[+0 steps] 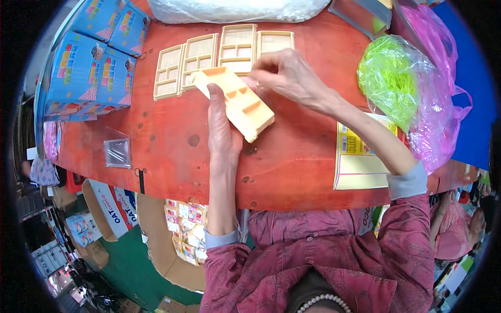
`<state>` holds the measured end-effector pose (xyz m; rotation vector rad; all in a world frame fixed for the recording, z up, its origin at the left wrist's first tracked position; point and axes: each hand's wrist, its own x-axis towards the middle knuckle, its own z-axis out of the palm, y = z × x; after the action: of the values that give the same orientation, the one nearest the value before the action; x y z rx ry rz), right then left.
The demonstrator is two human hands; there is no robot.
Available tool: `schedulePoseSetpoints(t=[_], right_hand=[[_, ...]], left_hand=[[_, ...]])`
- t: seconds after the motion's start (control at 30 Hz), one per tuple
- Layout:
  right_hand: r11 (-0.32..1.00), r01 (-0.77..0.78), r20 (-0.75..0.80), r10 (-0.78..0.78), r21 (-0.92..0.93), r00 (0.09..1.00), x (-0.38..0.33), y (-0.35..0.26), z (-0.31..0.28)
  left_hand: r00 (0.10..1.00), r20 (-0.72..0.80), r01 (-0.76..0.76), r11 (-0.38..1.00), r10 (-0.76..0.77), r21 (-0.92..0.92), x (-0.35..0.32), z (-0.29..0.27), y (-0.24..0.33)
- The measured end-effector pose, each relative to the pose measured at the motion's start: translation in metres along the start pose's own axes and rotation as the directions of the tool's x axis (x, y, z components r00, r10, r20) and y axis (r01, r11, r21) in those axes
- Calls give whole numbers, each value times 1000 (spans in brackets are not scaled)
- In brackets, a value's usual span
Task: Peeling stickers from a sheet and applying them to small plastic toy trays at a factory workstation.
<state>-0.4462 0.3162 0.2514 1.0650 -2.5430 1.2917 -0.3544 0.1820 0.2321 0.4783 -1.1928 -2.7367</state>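
Note:
My left hand (223,128) grips a pale yellow compartment tray (242,99) by its left side, thumb up along the edge. The tray is tilted above the red table, its divided inside showing. At its upper right edge is my right hand (289,75), fingers curled together in a pinch. Something small and pinkish shows by those fingertips, too unclear to name. Just beyond both hands, several similar cream trays (200,51) stand in a row, each split into one large and some smaller compartments. The right hand partly covers the rightmost of them.
Blue printed boxes (78,68) are stacked at the far left, with a small clear plastic box (117,153) nearer me. At right lie a bag of bright green shreds (386,73), pink plastic bags (433,120) and a yellow printed sheet (360,175). A white plastic bundle (240,9) spans the back.

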Motion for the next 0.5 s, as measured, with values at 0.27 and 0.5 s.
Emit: schedulePoseSetpoints(t=[0.27,0.5], right_hand=[[631,-593,631,204,501,749,-25,-54,-15],[631,-571,683,88,525,725,-34,-72,-17]], left_hand=[[993,115,-74,943,38,324,-36,-19,-9],[985,47,-168,880,165,444,-59,-22,-2]])
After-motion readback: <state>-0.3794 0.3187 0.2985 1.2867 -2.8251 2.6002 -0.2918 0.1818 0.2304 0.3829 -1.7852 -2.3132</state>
